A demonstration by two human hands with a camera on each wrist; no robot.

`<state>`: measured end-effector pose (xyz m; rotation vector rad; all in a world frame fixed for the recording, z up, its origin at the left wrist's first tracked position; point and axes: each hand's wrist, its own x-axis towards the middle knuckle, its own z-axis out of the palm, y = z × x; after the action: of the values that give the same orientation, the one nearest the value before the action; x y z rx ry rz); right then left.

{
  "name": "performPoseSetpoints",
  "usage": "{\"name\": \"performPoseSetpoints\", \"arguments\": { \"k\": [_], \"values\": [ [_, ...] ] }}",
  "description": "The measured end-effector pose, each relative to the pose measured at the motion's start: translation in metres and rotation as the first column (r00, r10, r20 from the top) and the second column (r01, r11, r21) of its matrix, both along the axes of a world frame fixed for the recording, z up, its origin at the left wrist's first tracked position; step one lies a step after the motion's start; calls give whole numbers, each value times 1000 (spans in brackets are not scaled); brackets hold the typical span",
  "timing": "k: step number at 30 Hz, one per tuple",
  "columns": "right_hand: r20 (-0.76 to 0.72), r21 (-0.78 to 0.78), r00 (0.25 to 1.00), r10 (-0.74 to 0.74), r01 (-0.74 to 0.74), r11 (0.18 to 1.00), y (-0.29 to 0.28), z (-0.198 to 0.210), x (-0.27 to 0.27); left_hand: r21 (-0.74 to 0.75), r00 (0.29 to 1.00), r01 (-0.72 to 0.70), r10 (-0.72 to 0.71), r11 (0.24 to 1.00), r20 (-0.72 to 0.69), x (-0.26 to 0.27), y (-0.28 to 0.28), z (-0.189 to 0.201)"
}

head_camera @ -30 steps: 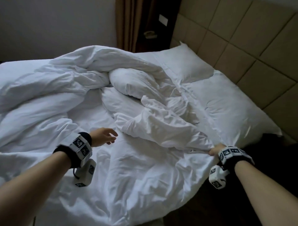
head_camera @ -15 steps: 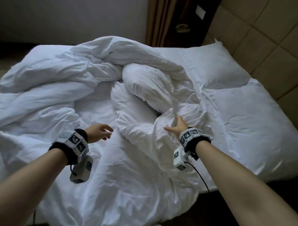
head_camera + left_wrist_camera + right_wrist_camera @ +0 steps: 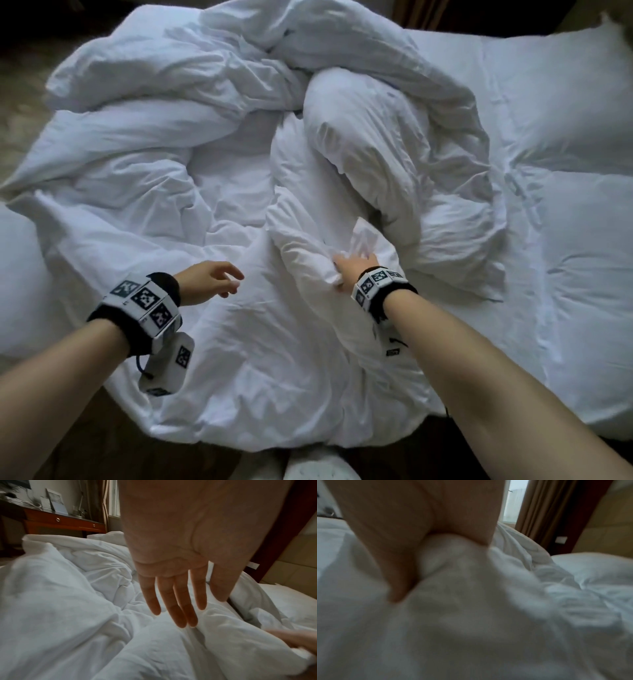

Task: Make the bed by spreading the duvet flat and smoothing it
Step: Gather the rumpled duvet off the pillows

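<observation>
A white duvet [image 3: 212, 212] lies crumpled in thick folds across the bed. My right hand [image 3: 352, 269] grips a raised fold of the duvet [image 3: 308, 246] near the bed's middle; in the blurred right wrist view the thumb [image 3: 399, 574] presses into bunched duvet cloth [image 3: 450, 555]. My left hand [image 3: 212, 281] hovers open just above the duvet, left of that fold. Its fingers [image 3: 173, 601] are straight and spread over the duvet [image 3: 60, 601] and hold nothing.
Two white pillows [image 3: 561, 102] lie at the right, by the padded headboard [image 3: 291, 561]. A wooden desk [image 3: 60, 522] stands beyond the bed's far side, brown curtains [image 3: 544, 509] beside it. The near bed edge [image 3: 267, 442] meets dark floor.
My right hand left the bed's right edge, moved left to the middle fold and took hold of it. The left hand stayed open above the duvet. The head view tilted down.
</observation>
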<state>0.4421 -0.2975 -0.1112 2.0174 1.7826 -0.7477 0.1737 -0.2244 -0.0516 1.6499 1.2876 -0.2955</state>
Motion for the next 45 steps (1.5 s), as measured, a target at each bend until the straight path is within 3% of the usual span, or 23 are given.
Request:
{"name": "performPoseSetpoints", "arguments": {
  "k": [5,9,13,17,22,26,31,36,41,43,45],
  "values": [
    [-7,64,1000,-26,27,998,-10,30,35,18,999,-29,30,999,-37,-4,10,11],
    [58,99,963,-262,255,962,-41,80,106,71,1000,-18,19,997,-1,21,18,29],
    [114,150,902,-416,399,905,-97,114,149,76,994,103,-105,992,25,67,13,42],
    [112,155,898,-426,408,900,-131,130,151,148,972,210,-222,966,70,119,-10,53],
    [69,202,911,-406,385,900,-156,148,171,347,933,300,-348,889,86,181,-44,80],
    [18,201,906,-424,412,889,-198,166,205,403,928,296,-361,866,94,228,-67,90],
    [-24,196,888,-460,455,869,-286,191,286,399,938,287,-341,871,68,317,-118,80],
    [-61,202,787,-614,612,765,-402,213,365,560,921,299,-387,772,42,426,-179,70],
    [-158,266,574,-803,808,525,-525,212,426,505,801,501,-598,703,39,511,-250,55],
    [-107,210,527,-843,841,499,-557,195,436,482,739,585,-674,652,14,528,-274,46],
    [-34,145,532,-846,840,523,-573,163,438,442,689,664,-723,603,-51,538,-290,36]
  ]
}}
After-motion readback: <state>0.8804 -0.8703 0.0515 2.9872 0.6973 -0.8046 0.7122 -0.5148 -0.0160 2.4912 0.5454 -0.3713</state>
